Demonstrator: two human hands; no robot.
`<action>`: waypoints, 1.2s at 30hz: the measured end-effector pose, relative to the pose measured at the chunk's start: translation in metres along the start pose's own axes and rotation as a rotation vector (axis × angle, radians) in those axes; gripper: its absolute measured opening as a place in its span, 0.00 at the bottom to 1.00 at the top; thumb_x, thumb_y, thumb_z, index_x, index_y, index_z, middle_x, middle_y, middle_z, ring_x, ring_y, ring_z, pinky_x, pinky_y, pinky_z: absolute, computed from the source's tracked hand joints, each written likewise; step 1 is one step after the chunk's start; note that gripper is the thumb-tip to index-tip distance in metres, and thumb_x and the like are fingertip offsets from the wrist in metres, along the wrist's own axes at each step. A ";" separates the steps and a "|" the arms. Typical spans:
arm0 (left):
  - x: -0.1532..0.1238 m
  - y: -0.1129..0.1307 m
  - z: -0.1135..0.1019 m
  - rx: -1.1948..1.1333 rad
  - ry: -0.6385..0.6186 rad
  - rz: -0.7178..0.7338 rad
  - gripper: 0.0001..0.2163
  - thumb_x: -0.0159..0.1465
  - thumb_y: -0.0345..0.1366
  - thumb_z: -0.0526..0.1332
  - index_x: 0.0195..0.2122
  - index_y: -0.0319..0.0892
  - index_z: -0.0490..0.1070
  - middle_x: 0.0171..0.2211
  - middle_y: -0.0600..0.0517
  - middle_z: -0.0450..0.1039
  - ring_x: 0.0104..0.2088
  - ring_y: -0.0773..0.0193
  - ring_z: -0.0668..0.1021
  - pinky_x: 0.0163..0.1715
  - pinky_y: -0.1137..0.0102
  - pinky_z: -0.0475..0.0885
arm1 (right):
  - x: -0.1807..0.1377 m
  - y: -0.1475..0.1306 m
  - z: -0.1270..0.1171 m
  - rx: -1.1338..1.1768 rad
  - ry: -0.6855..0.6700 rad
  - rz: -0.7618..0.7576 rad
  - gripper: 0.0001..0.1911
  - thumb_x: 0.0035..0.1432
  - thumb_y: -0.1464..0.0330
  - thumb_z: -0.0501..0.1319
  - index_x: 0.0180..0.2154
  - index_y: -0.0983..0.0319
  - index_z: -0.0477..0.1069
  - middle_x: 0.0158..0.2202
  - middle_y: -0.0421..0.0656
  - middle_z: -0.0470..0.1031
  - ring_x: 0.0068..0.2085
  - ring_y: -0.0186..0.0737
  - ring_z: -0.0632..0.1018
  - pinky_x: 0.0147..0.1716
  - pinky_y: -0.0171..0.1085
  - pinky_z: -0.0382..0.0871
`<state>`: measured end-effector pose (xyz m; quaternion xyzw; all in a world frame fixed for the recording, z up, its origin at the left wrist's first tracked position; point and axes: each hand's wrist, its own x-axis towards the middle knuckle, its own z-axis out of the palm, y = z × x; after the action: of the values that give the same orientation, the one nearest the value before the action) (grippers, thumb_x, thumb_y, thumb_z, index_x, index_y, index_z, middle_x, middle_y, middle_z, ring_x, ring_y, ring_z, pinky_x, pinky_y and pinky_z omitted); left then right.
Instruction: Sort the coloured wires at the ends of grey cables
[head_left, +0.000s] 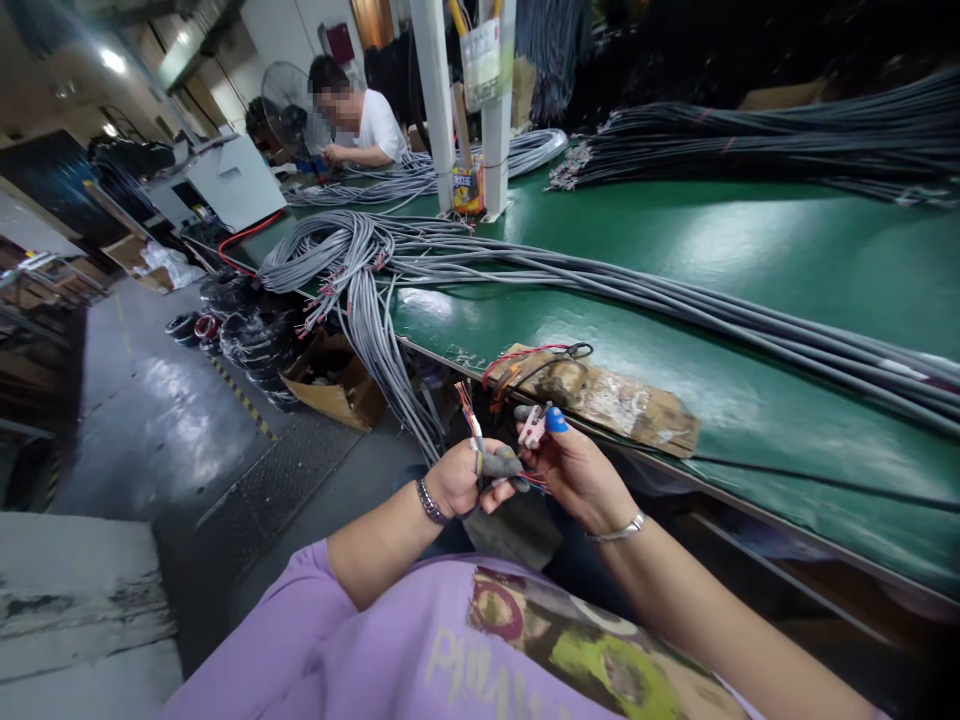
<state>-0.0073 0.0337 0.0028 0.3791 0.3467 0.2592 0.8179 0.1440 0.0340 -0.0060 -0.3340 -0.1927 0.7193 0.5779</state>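
My left hand (465,478) is closed round the end of a grey cable (390,375), and the cable's thin coloured wires (466,400) stick up out of the fist. My right hand (570,465) is closed too, with a blue cap on one fingertip (556,420). It pinches a small pale part (532,427) beside the wires, and red strands run between both hands. The two hands touch just in front of the edge of the green workbench (750,250).
Long bundles of grey cables (600,280) lie across the bench and hang over its edge. A worn cardboard piece (622,400) with red wire lies near my hands. Below stand a cardboard box (330,380) and dark coils (255,335). Another person (360,120) works at the far end.
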 end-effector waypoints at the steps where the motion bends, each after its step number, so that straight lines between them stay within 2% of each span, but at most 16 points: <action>1: 0.000 0.000 0.000 0.005 0.000 -0.006 0.16 0.43 0.44 0.69 0.23 0.36 0.69 0.12 0.53 0.67 0.08 0.71 0.65 0.06 0.77 0.55 | 0.000 0.000 0.000 -0.004 -0.003 -0.003 0.19 0.43 0.52 0.71 0.30 0.62 0.77 0.26 0.39 0.75 0.25 0.29 0.72 0.24 0.27 0.70; 10: -0.007 -0.003 0.002 0.009 0.045 0.033 0.19 0.43 0.48 0.70 0.24 0.38 0.66 0.13 0.54 0.68 0.09 0.71 0.66 0.06 0.78 0.56 | -0.002 -0.002 -0.004 0.008 -0.067 0.058 0.22 0.46 0.48 0.66 0.32 0.59 0.76 0.27 0.40 0.75 0.26 0.32 0.73 0.25 0.30 0.71; 15: -0.020 -0.014 0.015 0.084 0.175 0.077 0.21 0.46 0.51 0.69 0.23 0.38 0.64 0.17 0.53 0.71 0.12 0.71 0.70 0.10 0.78 0.57 | -0.002 -0.005 -0.007 -0.009 -0.092 0.115 0.21 0.51 0.47 0.62 0.31 0.59 0.76 0.28 0.42 0.76 0.27 0.35 0.74 0.26 0.33 0.71; 21: -0.023 -0.026 0.029 0.096 0.331 0.240 0.20 0.51 0.51 0.66 0.24 0.37 0.65 0.18 0.53 0.71 0.14 0.71 0.72 0.12 0.78 0.57 | -0.002 -0.006 -0.007 -0.046 -0.095 0.066 0.14 0.49 0.56 0.68 0.32 0.60 0.76 0.27 0.40 0.75 0.26 0.33 0.72 0.26 0.31 0.70; 27: -0.020 -0.028 0.030 0.080 0.447 0.341 0.20 0.52 0.51 0.65 0.25 0.38 0.65 0.19 0.54 0.71 0.14 0.71 0.72 0.13 0.78 0.56 | -0.017 -0.003 -0.013 -0.160 -0.187 0.120 0.23 0.47 0.46 0.65 0.31 0.61 0.76 0.28 0.43 0.75 0.26 0.35 0.72 0.26 0.35 0.69; 29: -0.020 -0.030 0.028 0.105 0.456 0.346 0.20 0.52 0.51 0.65 0.26 0.38 0.65 0.19 0.53 0.71 0.15 0.71 0.72 0.13 0.78 0.56 | -0.027 0.001 -0.017 -0.286 -0.196 0.083 0.23 0.46 0.48 0.67 0.31 0.61 0.77 0.27 0.43 0.74 0.26 0.35 0.71 0.26 0.35 0.68; 33: -0.022 -0.035 0.025 0.195 0.450 0.334 0.19 0.55 0.52 0.63 0.26 0.38 0.66 0.20 0.53 0.72 0.15 0.71 0.73 0.14 0.77 0.58 | -0.043 0.009 -0.017 -0.488 -0.114 -0.132 0.15 0.46 0.57 0.70 0.33 0.60 0.78 0.27 0.41 0.75 0.26 0.34 0.69 0.27 0.34 0.65; 36: -0.026 -0.034 0.025 0.289 0.361 0.285 0.19 0.55 0.51 0.63 0.25 0.38 0.66 0.20 0.52 0.72 0.17 0.70 0.74 0.16 0.77 0.61 | -0.047 0.010 -0.014 -0.583 -0.080 -0.211 0.12 0.46 0.57 0.70 0.30 0.59 0.78 0.26 0.41 0.76 0.28 0.36 0.71 0.29 0.35 0.66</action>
<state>0.0008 -0.0144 -0.0032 0.4844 0.4636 0.3830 0.6354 0.1522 -0.0155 -0.0107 -0.4350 -0.4469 0.5826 0.5212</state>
